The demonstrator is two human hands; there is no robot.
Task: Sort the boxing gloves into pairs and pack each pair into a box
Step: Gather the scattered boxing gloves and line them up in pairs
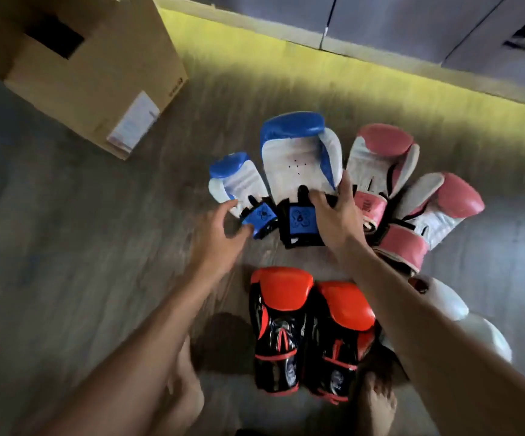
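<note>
Two blue-and-white boxing gloves lie palm up on the floor: a small one (239,180) at the left and a bigger one (298,155) beside it. My left hand (220,231) hovers with spread fingers at the small glove's blue cuff, fingertips close to it. My right hand (336,212) grips the wrist of the bigger glove, thumb on its right edge. Two pink-and-white gloves (380,158) (440,212) lie to the right. Two orange-and-black gloves (280,325) (342,335) lie side by side near me. A cardboard box (97,73) stands at the upper left.
White gloves (462,316) show partly behind my right forearm. My bare feet (185,391) are at the bottom. A yellow strip and a grey wall (412,23) run along the far side. The whole view is motion-blurred.
</note>
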